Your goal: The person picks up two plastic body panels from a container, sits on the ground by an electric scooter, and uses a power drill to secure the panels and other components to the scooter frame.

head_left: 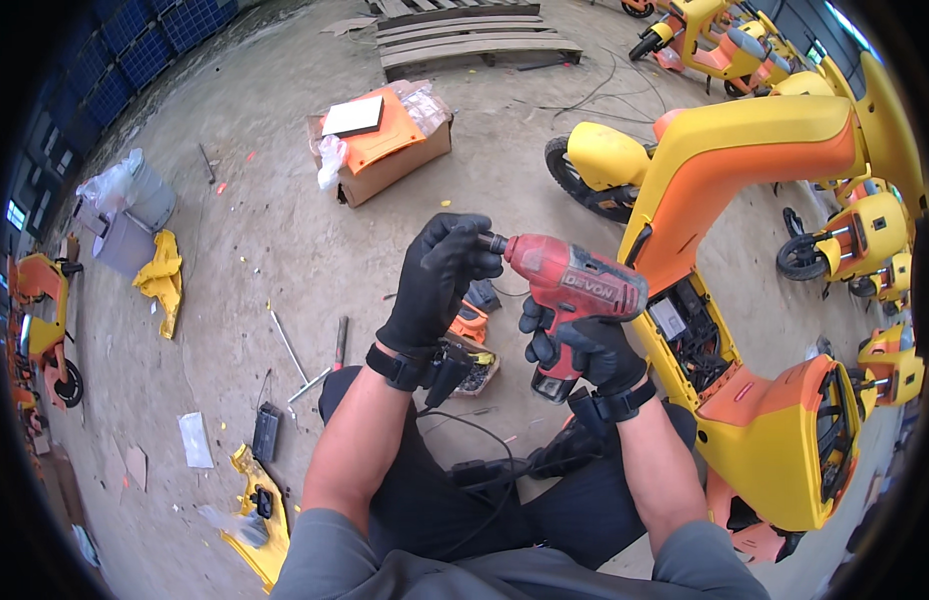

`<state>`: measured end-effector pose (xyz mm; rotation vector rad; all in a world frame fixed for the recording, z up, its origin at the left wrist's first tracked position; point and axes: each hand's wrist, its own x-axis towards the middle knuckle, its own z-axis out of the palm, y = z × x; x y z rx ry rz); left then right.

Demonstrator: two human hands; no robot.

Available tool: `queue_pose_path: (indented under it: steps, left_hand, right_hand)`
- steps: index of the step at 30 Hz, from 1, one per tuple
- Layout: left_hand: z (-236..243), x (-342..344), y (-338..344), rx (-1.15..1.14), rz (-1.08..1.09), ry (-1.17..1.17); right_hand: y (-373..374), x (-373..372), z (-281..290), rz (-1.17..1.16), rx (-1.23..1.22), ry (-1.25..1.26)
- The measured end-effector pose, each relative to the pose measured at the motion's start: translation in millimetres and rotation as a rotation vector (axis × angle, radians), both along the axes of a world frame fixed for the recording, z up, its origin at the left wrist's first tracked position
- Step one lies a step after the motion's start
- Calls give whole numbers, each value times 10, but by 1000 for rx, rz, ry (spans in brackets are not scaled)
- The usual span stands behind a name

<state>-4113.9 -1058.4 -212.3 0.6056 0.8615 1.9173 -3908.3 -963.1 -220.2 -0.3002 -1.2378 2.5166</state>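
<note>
Head view: your gloved left hand (442,272) is closed at the chuck (497,244) of the red impact driver (577,278); your gloved right hand (603,355) grips its handle, left of the yellow-orange scooter's (675,215) bay (690,325) edge. Inadvertent right-finger pressure could spin the chuck, catching your left.

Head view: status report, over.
Black-gloved right hand grips red cordless driver. Black-gloved left hand at its nose. Driver unobstructed; yellow-orange scooter at right.

Left hand (443,275) and right hand (600,352) wore black gloves (410,325), black wrist straps (625,402), left one with dark module (449,373). Shirt (465,580) was gray, short-sleeved; trousers (405,490) dark, thin black cable (511,462) over lap.
</note>
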Motion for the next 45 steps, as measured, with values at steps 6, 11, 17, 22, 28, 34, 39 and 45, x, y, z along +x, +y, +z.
queue_pose_path:
  steps: [6, 11, 17, 22, 28, 34, 39, 45]
  left_hand:
    - [95, -60, -32, -53, -21, 228]
    - [171, 0, -55, -103, 67, 433]
    - [148, 72, -84, -81, 142, 493]
    - [152, 91, -23, 21, 66, 409]
    - [408, -15, -48, 182, -18, 130]
    - [1026, 213, 134, 7, 20, 459]
    - [1644, 765, 643, 11, -54, 729]
    - [2146, 1439, 1353, -11, -54, 1188]
  right_hand:
    - [-23, -33, -33, 17, -30, 22]
    - [-8, -23, -51, 81, -61, 38]
    - [-30, -92, -106, 135, -120, 100]
    - [-41, -12, -80, 96, -176, 169]
    - [47, 536, 322, -117, -127, 255]
    - [330, 1341, 559, -578, -22, 452]
    - [671, 1955, 548, -714, -35, 595]
    - [1188, 2451, 580, -773, -70, 730]
